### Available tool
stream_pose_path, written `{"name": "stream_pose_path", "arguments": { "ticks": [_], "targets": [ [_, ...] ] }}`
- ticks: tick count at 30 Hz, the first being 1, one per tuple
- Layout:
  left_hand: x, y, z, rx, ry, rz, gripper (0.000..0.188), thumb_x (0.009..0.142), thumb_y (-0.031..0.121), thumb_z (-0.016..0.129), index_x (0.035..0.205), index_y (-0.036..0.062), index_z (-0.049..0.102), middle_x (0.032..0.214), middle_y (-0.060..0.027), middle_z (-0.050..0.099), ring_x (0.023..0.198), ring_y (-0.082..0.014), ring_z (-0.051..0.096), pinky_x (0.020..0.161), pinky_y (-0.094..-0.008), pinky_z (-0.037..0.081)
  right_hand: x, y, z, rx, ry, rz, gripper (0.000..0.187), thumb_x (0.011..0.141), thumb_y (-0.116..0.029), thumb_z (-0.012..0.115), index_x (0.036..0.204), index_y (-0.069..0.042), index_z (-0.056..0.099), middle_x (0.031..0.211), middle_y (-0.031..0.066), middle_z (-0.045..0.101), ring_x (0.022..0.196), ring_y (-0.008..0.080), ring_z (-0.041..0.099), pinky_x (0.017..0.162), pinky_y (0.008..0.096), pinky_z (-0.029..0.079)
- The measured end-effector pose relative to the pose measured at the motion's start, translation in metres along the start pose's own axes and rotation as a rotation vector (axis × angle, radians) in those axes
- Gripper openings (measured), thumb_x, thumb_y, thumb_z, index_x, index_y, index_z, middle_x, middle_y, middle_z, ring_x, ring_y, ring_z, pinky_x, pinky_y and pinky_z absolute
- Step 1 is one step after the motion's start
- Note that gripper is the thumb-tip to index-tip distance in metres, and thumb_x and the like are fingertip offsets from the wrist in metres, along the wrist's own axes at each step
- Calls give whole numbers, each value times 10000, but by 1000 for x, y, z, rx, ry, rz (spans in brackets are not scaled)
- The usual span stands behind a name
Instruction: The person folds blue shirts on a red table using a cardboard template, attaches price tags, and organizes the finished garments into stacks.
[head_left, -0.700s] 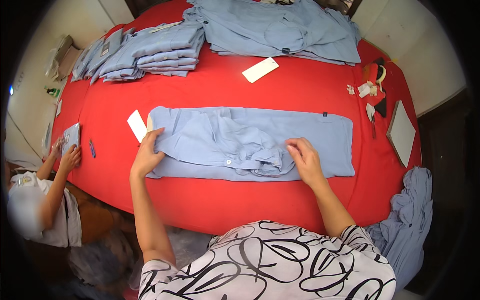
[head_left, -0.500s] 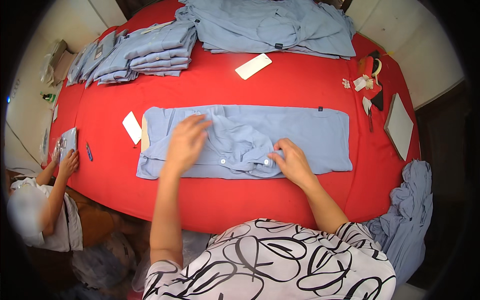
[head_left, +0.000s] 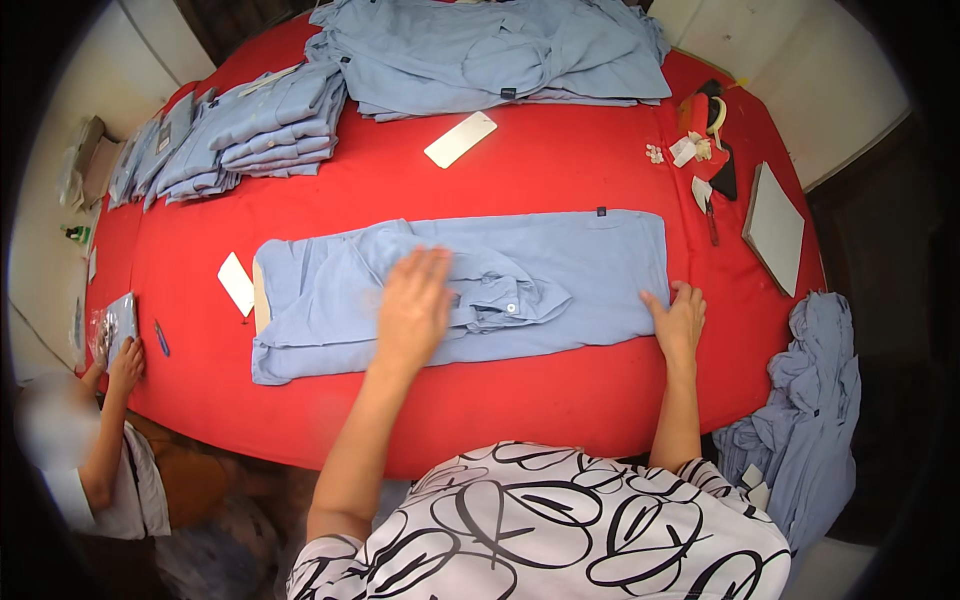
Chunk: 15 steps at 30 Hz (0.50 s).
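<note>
The right hand [head_left: 678, 318] sits at the right end of the light-blue garment [head_left: 612, 270], thumb and fingers apart about its edge; whether they nip the cloth I cannot tell. It serves best there as a light anchor, since a hard tug would likely skew the long sides. The left hand [head_left: 415, 305], slightly blurred, is over the middle, fingers stretched out and nothing visibly gripped; how firmly it presses is unclear. The garment lies lengthwise on the red tablecloth [head_left: 560, 400] in front of the person, bunched around a white button [head_left: 511, 308]. A flat palm worked outward from those creases should settle them better than fingertips, which may drag up new ridges. At the left end, where a cream strip [head_left: 261, 305] shows, the layers look worth squaring, clear of the white tag [head_left: 237, 284] just beside. Farther off, the folded stack [head_left: 280, 130] gives neat edges to match.
</note>
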<state>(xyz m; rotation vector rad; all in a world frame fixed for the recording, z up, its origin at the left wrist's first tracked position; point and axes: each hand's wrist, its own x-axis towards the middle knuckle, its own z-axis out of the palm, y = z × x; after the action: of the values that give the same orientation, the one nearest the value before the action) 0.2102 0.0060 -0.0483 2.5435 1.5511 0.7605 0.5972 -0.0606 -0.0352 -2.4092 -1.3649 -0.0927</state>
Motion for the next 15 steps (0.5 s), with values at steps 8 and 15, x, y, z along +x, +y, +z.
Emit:
{"name": "stream_pose_path", "arguments": {
  "ticks": [8,15],
  "targets": [
    [3,20,14,16,-96,22,461,972,311,538,1395,127,525,1511,-88,422,1437,-297,316,1186,-482,229,35,-23,-15,782,-257,-103,334,817,-125,698,1080,18,551,991,204,636,875,345,622,854,399,493],
    [6,76,-123,-720,229,45,212,836,-40,571,1017,15,668,951,-130,657,840,-307,617,769,-392,489,-61,-206,-1,648,-655,-654,407,828,-119,680,1201,-60,528,1273,187,544,1205,373,539,970,408,455]
  ]
}}
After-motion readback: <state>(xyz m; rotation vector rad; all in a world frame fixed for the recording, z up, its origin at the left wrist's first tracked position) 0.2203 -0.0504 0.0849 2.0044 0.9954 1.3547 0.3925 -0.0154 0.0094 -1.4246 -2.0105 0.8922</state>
